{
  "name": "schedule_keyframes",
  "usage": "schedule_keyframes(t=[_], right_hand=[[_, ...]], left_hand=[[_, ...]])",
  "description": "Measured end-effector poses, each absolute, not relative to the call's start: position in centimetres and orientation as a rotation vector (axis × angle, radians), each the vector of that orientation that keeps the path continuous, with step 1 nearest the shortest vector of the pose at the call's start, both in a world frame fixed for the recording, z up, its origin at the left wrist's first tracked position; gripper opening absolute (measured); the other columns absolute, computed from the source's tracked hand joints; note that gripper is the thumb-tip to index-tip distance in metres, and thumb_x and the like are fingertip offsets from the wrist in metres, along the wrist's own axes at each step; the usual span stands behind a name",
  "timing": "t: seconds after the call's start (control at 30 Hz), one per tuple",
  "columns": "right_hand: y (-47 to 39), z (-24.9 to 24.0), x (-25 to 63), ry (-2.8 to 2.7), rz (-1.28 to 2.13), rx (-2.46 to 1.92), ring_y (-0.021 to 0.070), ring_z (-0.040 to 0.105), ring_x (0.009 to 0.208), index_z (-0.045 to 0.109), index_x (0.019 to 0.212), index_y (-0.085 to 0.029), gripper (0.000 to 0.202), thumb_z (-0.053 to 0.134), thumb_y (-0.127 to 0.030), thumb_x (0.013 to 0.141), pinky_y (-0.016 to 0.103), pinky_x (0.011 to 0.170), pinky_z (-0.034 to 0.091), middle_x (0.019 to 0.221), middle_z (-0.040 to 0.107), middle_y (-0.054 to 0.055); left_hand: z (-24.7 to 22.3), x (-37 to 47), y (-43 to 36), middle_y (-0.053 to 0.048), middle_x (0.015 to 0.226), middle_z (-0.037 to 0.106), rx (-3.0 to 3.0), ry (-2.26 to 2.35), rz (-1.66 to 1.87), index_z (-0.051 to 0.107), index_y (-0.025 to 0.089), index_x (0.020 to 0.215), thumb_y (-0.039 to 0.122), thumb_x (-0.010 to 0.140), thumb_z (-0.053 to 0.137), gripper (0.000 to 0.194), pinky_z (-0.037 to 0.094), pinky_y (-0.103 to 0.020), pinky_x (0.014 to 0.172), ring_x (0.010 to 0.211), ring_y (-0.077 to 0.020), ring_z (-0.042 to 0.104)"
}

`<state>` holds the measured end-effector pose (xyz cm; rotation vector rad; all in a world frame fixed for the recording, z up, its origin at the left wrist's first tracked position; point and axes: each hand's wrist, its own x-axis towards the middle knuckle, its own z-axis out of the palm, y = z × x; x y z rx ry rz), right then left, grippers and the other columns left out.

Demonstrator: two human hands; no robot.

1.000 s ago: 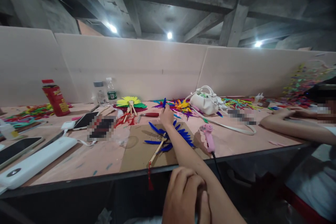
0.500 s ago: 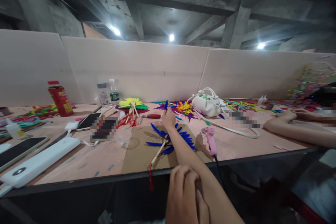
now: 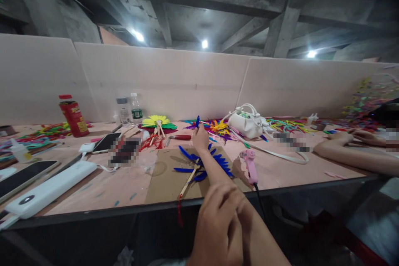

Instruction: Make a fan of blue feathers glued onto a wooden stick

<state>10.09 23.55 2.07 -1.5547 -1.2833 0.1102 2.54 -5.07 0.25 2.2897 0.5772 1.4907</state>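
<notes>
My right hand (image 3: 200,136) reaches out over the table, its fingers closed on a blue feather (image 3: 197,121) that points up. Under that forearm a fan of blue feathers (image 3: 222,165) with a wooden handle (image 3: 188,181) and a red tassel (image 3: 180,212) lies on a brown board (image 3: 165,185). Near the table's front edge my left hand (image 3: 220,222) rests on my right forearm, fingers curled against it; whether it holds anything is hidden. A pink glue gun (image 3: 250,165) stands right of the board.
Behind lie a yellow-green feather fan (image 3: 156,121), a red-handled tool (image 3: 181,137) and a white handbag (image 3: 246,124). Phones, a white power bank (image 3: 52,189) and a red bottle (image 3: 74,118) are at left. Another person's forearms (image 3: 343,153) rest at right.
My left hand has shifted slightly up along my right forearm. My right hand, with the blue feather, has hardly moved. The view has shifted slightly.
</notes>
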Motion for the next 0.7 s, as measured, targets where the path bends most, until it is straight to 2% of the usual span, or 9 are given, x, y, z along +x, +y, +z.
schedule_keyframes(t=[0.03, 0.07, 0.23, 0.33, 0.4, 0.47, 0.53, 0.6, 0.7], right_hand=[[23.5, 2.3, 10.0, -1.281, 0.11, -1.538, 0.0234, 0.069, 0.104, 0.063, 0.128, -0.017, 0.033, 0.066, -0.035, 0.1, 0.045, 0.089, 0.06, 0.125, 0.067, 0.009], [23.4, 2.6, 9.8, -1.275, 0.11, -1.52, 0.0233, 0.07, 0.103, 0.063, 0.127, -0.017, 0.032, 0.066, -0.035, 0.1, 0.044, 0.088, 0.06, 0.125, 0.067, 0.009], [23.1, 4.6, 10.0, -1.169, 0.11, -1.427, 0.0233, 0.069, 0.104, 0.064, 0.126, -0.017, 0.031, 0.066, -0.035, 0.101, 0.044, 0.089, 0.06, 0.124, 0.068, 0.009], [23.4, 6.1, 10.6, -1.071, 0.117, -1.377, 0.0234, 0.069, 0.104, 0.064, 0.126, -0.017, 0.031, 0.065, -0.035, 0.101, 0.045, 0.089, 0.059, 0.125, 0.068, 0.009], [23.6, 6.8, 11.1, -1.014, 0.125, -1.349, 0.0233, 0.069, 0.104, 0.064, 0.127, -0.017, 0.032, 0.066, -0.035, 0.101, 0.045, 0.089, 0.059, 0.124, 0.068, 0.009], [23.9, 7.3, 11.4, -0.972, 0.134, -1.32, 0.0231, 0.07, 0.103, 0.064, 0.127, -0.017, 0.032, 0.066, -0.035, 0.101, 0.044, 0.089, 0.06, 0.124, 0.068, 0.009], [24.1, 7.6, 11.6, -0.947, 0.142, -1.29, 0.023, 0.07, 0.103, 0.064, 0.126, -0.017, 0.031, 0.066, -0.035, 0.1, 0.044, 0.088, 0.06, 0.124, 0.068, 0.009], [24.2, 7.6, 11.7, -0.932, 0.151, -1.265, 0.0229, 0.07, 0.102, 0.064, 0.126, -0.017, 0.031, 0.066, -0.035, 0.1, 0.044, 0.088, 0.06, 0.123, 0.068, 0.009], [24.1, 7.6, 11.7, -0.916, 0.172, -1.253, 0.0228, 0.07, 0.102, 0.064, 0.126, -0.017, 0.031, 0.066, -0.035, 0.1, 0.044, 0.088, 0.06, 0.123, 0.068, 0.009]], left_hand=[[0.7, 2.6, -4.1, -0.015, 0.132, 0.07, 2.336, 0.527, 1.462, 0.068, 0.018, 0.126, -0.003, 0.086, 0.05, 0.049, 0.053, -0.045, 0.105, 0.125, -0.0288, 0.063], [1.0, 2.7, -3.4, -0.012, 0.131, 0.073, 2.368, 0.464, 1.392, 0.07, 0.02, 0.125, -0.005, 0.084, 0.049, 0.052, 0.051, -0.044, 0.109, 0.129, -0.0274, 0.062], [-0.1, 1.0, -3.1, -0.012, 0.112, 0.082, 2.362, 0.14, 1.355, 0.074, 0.018, 0.111, -0.006, 0.081, 0.053, 0.044, 0.054, -0.036, 0.103, 0.114, -0.0236, 0.073], [-1.3, -0.9, -3.6, -0.009, 0.086, 0.081, 2.338, 0.125, 1.358, 0.068, 0.019, 0.085, -0.005, 0.075, 0.048, 0.033, 0.057, -0.03, 0.081, 0.086, -0.0211, 0.078], [-1.6, -2.0, -3.8, -0.004, 0.063, 0.07, 2.412, 0.225, 1.332, 0.058, 0.02, 0.07, -0.003, 0.071, 0.047, 0.026, 0.049, -0.028, 0.061, 0.061, -0.017, 0.068], [-1.6, -2.7, -3.9, -0.002, 0.059, 0.064, 2.437, 0.32, 1.31, 0.055, 0.02, 0.068, -0.003, 0.069, 0.046, 0.024, 0.043, -0.028, 0.056, 0.057, -0.0159, 0.06], [-1.4, -2.8, -4.1, -0.005, 0.068, 0.068, 2.439, 0.313, 1.272, 0.064, 0.02, 0.078, -0.003, 0.07, 0.048, 0.029, 0.044, -0.027, 0.059, 0.063, -0.0171, 0.062], [-1.3, -2.4, -4.4, -0.008, 0.081, 0.073, 2.445, 0.252, 1.239, 0.071, 0.02, 0.102, -0.005, 0.072, 0.05, 0.044, 0.049, -0.028, 0.065, 0.073, -0.0186, 0.066], [-1.7, -1.3, -4.8, -0.009, 0.092, 0.073, 2.446, 0.207, 1.253, 0.07, 0.025, 0.123, -0.006, 0.076, 0.056, 0.058, 0.051, -0.027, 0.068, 0.08, -0.0188, 0.066]])
